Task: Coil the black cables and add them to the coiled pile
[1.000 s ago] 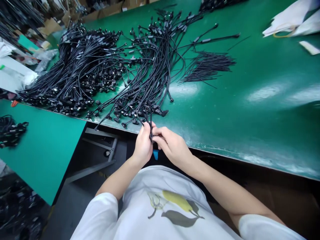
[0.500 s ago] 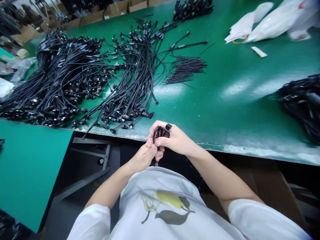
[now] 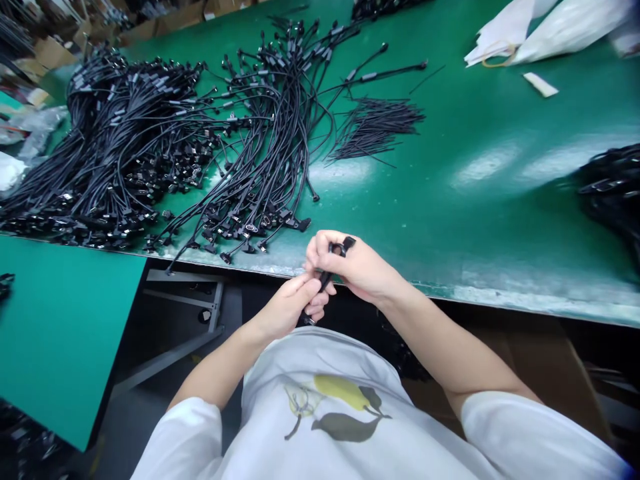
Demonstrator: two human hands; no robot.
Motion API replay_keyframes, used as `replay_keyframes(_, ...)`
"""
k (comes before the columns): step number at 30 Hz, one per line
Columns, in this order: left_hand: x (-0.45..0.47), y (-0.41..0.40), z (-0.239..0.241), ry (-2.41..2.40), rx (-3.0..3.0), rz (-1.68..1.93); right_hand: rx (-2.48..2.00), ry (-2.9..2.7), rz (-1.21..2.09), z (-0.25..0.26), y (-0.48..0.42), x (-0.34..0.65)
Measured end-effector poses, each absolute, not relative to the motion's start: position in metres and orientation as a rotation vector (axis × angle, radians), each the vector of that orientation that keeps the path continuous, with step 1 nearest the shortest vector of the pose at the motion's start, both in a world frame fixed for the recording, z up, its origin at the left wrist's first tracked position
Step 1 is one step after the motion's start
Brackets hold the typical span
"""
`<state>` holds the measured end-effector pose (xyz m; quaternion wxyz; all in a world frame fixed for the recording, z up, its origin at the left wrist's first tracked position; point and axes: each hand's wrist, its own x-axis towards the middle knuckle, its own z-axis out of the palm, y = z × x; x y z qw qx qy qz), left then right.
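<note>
We catalogue one black cable (image 3: 324, 280), held between both hands, its long axis slanting from far right to near left. Its flat connector head (image 3: 344, 246) points far and to the right, standing just clear of the right hand (image 3: 357, 267). The lower end runs near, ending just in front of the white T-shirt (image 3: 320, 407) with its printed pear.

We record the right hand's fingers (image 3: 320, 251) curled shut around the cable just below the head. The left hand's (image 3: 287, 308) fingers (image 3: 306, 288) are closed over the cable's lower stretch, touching the right hand. Both hands sit at the near edge of the green-topped workbench (image 3: 450, 207).

On the bench we list a dense heap of black cables (image 3: 135, 153) to the left, a looser spread of cables (image 3: 270, 133) beside it, a bunch of thin black wires (image 3: 375, 130) farther right, and a dark bundle (image 3: 613, 193) at the right edge. White plastic bags (image 3: 570, 23) lie far right. A lower green table (image 3: 65, 340) stands near left.
</note>
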<state>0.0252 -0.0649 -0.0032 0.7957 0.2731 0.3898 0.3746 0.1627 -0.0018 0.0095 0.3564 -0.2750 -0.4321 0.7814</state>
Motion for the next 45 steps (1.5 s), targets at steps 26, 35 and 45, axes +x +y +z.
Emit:
replay_keyframes(26, 0.001, -0.043, 0.017, 1.096, 1.42, 0.361, -0.459, -2.821, -0.221, 0.006, 0.006, 0.206)
replay_keyframes(35, -0.004, -0.044, 0.009, 1.109, 1.701, 0.163, -0.47, -2.877, 0.109, 0.001, -0.003, 0.205)
replay_keyframes(45, -0.001, -0.043, -0.008, 1.318, 1.77, 0.499, -1.053, -2.498, 1.033, 0.031, 0.096, 0.24)
